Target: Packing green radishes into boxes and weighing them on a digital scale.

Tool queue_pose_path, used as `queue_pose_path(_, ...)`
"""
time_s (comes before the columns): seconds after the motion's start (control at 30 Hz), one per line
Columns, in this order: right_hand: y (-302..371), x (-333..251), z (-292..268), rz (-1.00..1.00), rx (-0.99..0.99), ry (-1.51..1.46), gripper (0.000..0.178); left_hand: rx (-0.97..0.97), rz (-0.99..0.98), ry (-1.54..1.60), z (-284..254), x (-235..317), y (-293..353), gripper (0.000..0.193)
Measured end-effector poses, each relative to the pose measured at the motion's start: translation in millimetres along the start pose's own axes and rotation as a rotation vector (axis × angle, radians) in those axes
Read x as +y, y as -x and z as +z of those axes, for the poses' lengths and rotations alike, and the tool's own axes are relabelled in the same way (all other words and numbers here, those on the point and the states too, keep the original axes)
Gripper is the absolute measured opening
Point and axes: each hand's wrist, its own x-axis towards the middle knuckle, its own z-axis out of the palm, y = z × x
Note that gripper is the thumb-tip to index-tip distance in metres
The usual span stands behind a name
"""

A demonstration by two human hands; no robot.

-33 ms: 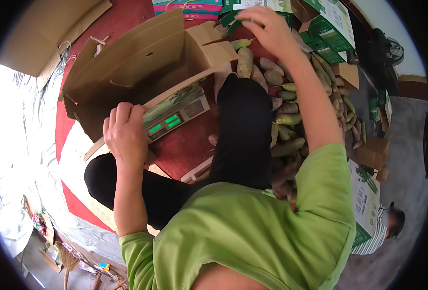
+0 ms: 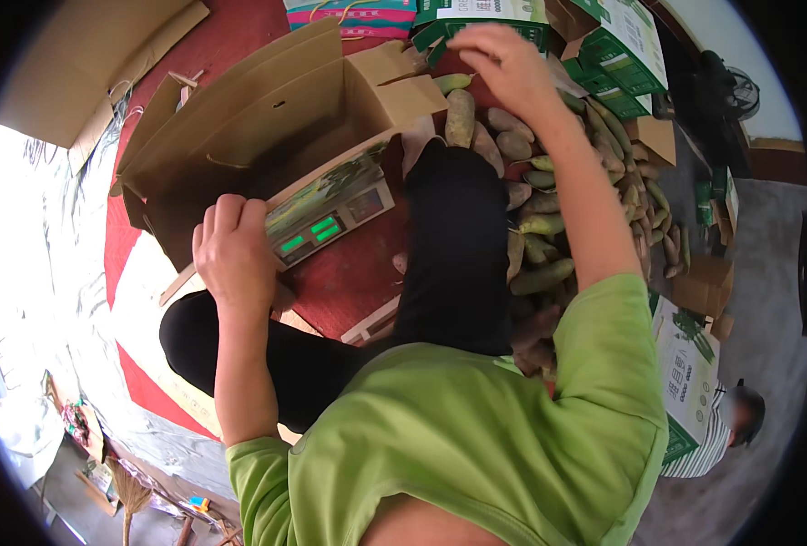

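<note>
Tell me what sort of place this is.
Probably a makeshift packing spot for vegetables: a heap of vegetables lies on the person's right, a scale with lit green displays stands in front, and an open carton is under the left hand.

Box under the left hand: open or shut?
Open: the cardboard box has its flaps splayed and its brown inside showing. The left hand grips its near edge. Cannot tell whether its bottom is bare.
</note>
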Motion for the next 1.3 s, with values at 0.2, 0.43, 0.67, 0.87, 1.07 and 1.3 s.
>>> queue_pose_path(0.2,99,7,11,0.344,0.1,-0.201,0.012,-0.113,-0.073,0.061,-3,-3,-5,0.014)
queue_pose_path(0.43,233,-16,41,0.727,-0.13,-0.117,0.016,-0.354,-0.271,0.173,-15,-12,-7,0.045)
queue_pose_path(0.67,315,-50,87,0.895,-0.696,0.042,0.016,-0.313,-0.245,0.003,-12,-5,-7,0.017)
queue_pose_path(0.87,350,-47,117,0.957,-0.591,-0.223,0.015,-0.186,-0.184,0.064,0,-4,-1,0.017)
queue_pose_path(1.07,359,-18,69,0.813,-0.343,0.28,0.011,-0.202,-0.108,0.119,11,-10,4,0.018)
queue_pose_path(1.3,390,3,2,1.062,-0.155,0.386,0.015,-0.25,-0.122,0.116,9,-8,5,0.017)
